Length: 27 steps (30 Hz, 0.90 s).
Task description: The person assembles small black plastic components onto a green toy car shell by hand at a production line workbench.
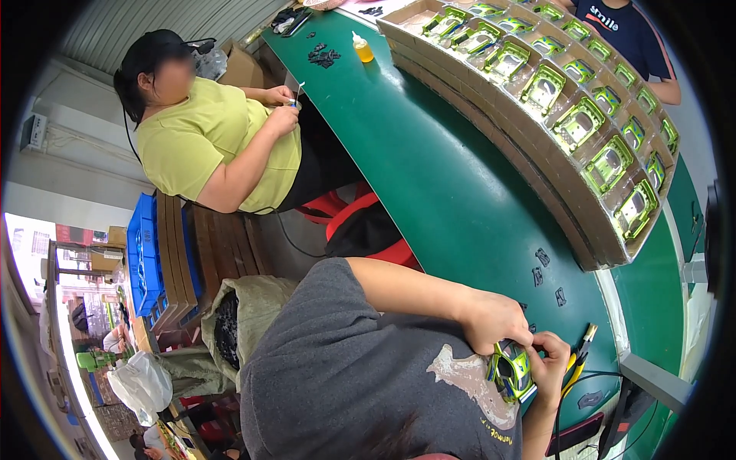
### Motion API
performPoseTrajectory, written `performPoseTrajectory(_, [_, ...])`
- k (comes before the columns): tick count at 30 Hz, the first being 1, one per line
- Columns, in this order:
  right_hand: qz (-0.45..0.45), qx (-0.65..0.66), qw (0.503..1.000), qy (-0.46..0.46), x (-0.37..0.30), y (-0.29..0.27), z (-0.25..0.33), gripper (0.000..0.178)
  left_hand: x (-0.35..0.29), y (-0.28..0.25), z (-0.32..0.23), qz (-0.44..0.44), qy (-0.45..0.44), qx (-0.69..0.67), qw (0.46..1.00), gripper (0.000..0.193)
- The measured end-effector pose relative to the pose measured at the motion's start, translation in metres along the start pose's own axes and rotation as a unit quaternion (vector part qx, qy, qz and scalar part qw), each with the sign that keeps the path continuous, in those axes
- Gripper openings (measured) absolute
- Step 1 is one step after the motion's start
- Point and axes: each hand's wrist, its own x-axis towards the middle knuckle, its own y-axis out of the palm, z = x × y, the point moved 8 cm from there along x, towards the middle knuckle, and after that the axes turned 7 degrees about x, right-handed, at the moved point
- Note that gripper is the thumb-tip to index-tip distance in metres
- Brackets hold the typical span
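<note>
I hold a small green and black toy car body (512, 369) close to my chest with both hands. My left hand (494, 318) grips its upper left side. My right hand (553, 362) closes on its right side, fingers curled over the shell. Small black plastic parts (549, 274) lie on the green table (429, 169) just beyond my hands. Yellow-handled pliers (576, 360) rest on the table beside my right hand.
A long cardboard tray (529, 153) with several green toy car bodies runs along the table's far side. A person in a yellow shirt (218, 138) sits at the left. A yellow bottle (362, 47) stands further up. Another person in dark blue (625, 31) works opposite.
</note>
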Motion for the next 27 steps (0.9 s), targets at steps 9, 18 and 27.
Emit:
performPoseTrajectory(9, [-0.173, 0.151, 0.973, 0.008, -0.013, -0.031, -0.012, 0.027, 0.005, -0.037, 0.012, -0.129, -0.117, -0.203, 0.964, 0.027])
performPoseTrajectory(18, [-0.177, -0.245, 0.92, -0.251, 0.013, -0.019, 0.082, 0.036, -0.016, -0.007, 0.054, -0.119, -0.291, -0.786, 0.532, 0.031])
performPoseTrajectory(27, [-0.163, -0.318, 0.898, -0.258, 0.009, -0.008, 0.074, 0.021, -0.009, 0.009, 0.049, -0.089, -0.325, -0.801, 0.495, 0.026])
